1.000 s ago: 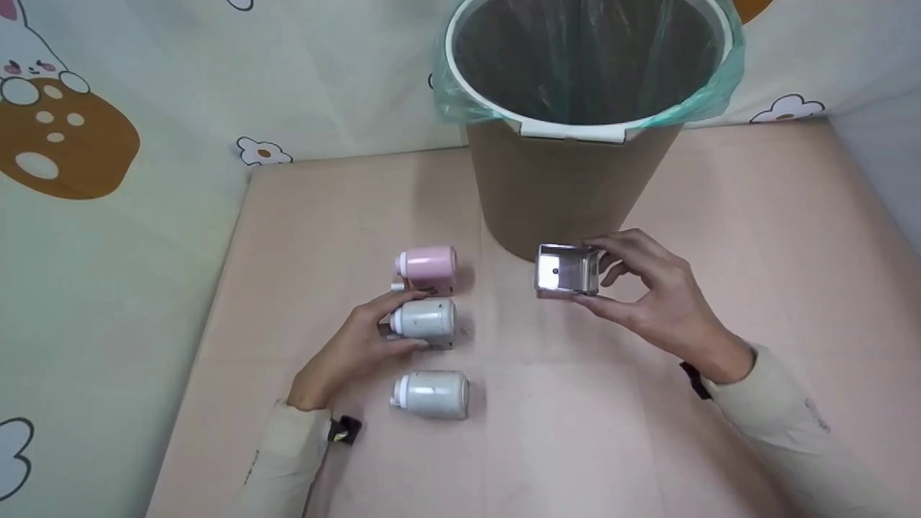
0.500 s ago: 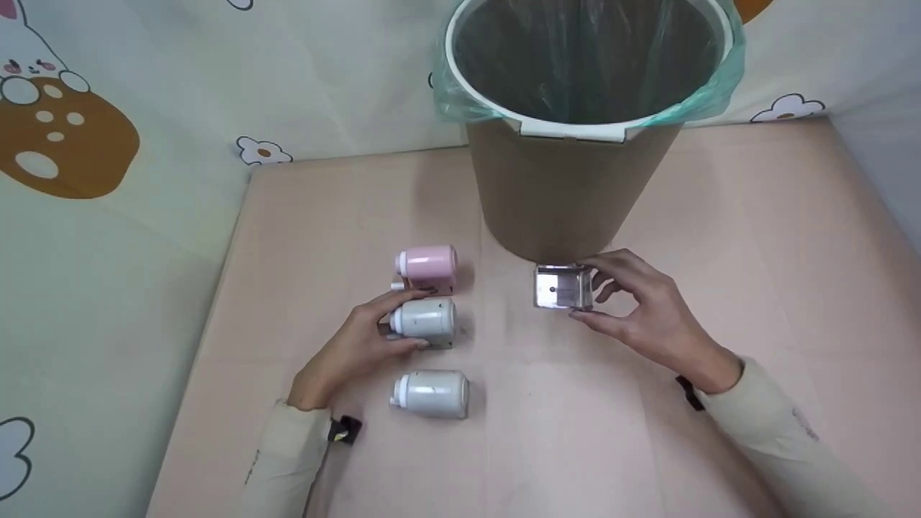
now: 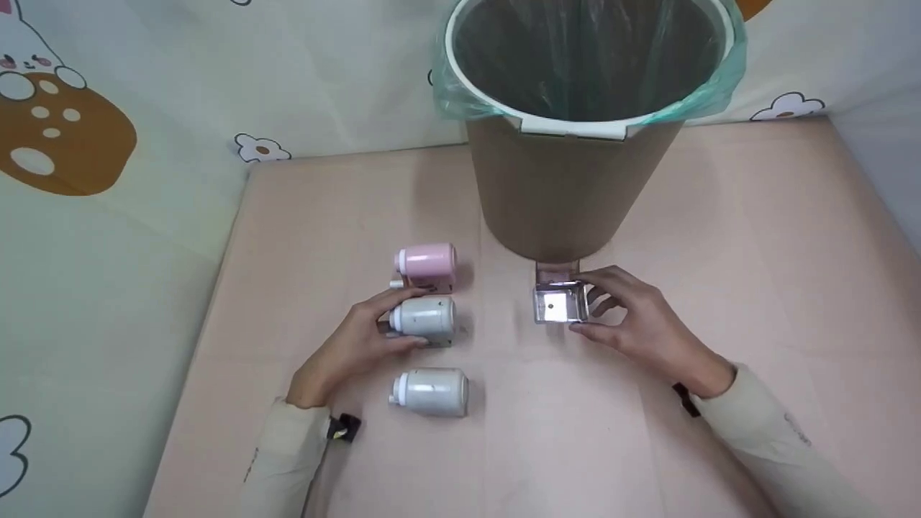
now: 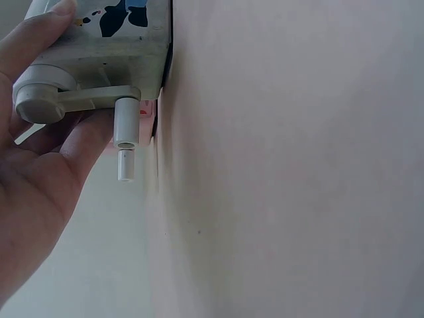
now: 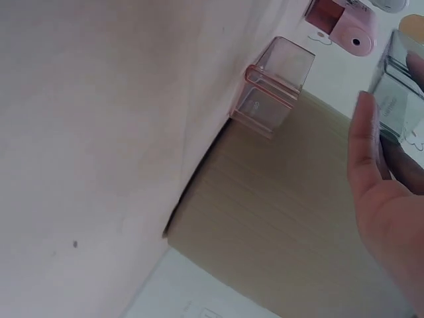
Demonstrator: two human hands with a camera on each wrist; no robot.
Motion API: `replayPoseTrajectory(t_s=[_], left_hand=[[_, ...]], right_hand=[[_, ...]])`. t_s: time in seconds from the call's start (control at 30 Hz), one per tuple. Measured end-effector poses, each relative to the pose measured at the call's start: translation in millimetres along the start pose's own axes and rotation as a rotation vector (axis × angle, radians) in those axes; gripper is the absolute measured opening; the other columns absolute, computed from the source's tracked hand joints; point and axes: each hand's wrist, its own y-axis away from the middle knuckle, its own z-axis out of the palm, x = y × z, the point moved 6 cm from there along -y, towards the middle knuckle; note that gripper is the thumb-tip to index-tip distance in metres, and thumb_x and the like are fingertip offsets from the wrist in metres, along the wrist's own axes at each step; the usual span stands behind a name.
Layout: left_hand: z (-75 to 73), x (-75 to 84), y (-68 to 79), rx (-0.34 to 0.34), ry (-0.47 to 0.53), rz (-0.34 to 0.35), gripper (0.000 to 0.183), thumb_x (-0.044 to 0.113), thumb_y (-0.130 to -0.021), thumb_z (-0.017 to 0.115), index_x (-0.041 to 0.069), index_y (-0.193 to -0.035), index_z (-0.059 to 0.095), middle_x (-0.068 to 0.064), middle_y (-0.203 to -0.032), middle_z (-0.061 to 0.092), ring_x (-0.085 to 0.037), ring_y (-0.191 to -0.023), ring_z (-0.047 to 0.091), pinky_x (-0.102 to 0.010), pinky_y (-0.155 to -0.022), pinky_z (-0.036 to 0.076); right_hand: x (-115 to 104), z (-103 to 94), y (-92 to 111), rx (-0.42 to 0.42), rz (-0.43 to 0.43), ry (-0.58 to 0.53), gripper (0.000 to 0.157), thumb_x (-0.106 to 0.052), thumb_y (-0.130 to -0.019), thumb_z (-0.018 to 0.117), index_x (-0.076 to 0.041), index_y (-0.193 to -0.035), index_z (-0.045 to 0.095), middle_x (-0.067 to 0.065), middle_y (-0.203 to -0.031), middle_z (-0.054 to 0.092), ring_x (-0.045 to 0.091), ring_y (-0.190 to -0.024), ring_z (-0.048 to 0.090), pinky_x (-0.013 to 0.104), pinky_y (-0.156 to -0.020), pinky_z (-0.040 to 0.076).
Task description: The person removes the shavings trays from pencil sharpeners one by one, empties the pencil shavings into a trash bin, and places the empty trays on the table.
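Left hand [image 3: 357, 345] grips middle grey sharpener [image 3: 426, 316] left of centre, likely steadying it; right hand [image 3: 642, 327] pinches clear box [image 3: 560, 303] by opposite sides mid-frame, leaving its hollow uncovered. Pink-tinted box [image 3: 557, 270] just above; contact between boxes unclear.

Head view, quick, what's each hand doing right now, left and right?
Left hand: holding the middle crank sharpener.
Right hand: holding a small clear plastic box between thumb and fingers.

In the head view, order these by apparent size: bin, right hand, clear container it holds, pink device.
Largest: bin
Next: right hand
Unranked: held clear container, pink device; too alike to call
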Motion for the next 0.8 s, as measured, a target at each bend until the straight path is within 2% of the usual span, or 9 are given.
replayPoseTrajectory(t_s=[0.23, 0.53, 0.8], left_hand=[[0.1, -0.6, 0.7, -0.01, 0.005, 0.002, 0.064, 0.017, -0.082, 0.083, 0.012, -0.14, 0.058, -0.007, -0.142, 0.06, -0.022, -0.129, 0.056, -0.043, -0.111, 0.044], [-1.3, 0.4, 0.5, -0.004, -0.001, -0.007, 0.064, 0.015, -0.082, 0.083, 0.009, -0.14, 0.058, -0.01, -0.142, 0.059, -0.027, -0.131, 0.055, -0.048, -0.112, 0.042], [-0.5, -0.3, 1.2, -0.01, 0.005, -0.01, 0.065, 0.016, -0.082, 0.083, 0.01, -0.141, 0.057, -0.009, -0.142, 0.059, -0.026, -0.128, 0.057, -0.048, -0.11, 0.044]], right_hand=[[7, 7.4, 3, -0.045, 0.081, 0.016, 0.054, -0.006, -0.077, 0.085, -0.007, -0.126, 0.064, 0.0, -0.113, 0.066, 0.012, -0.086, 0.067, 0.029, -0.079, 0.058], [13, 11.7, 2, -0.074, 0.151, 0.03, 0.051, -0.005, -0.076, 0.085, -0.005, -0.122, 0.063, 0.002, -0.105, 0.065, 0.016, -0.089, 0.065, 0.028, -0.079, 0.058], [17, 16.2, 2, -0.132, 0.226, 0.042, 0.052, -0.006, -0.077, 0.085, -0.001, -0.123, 0.06, 0.009, -0.104, 0.066, 0.019, -0.09, 0.068, 0.03, -0.078, 0.058]])
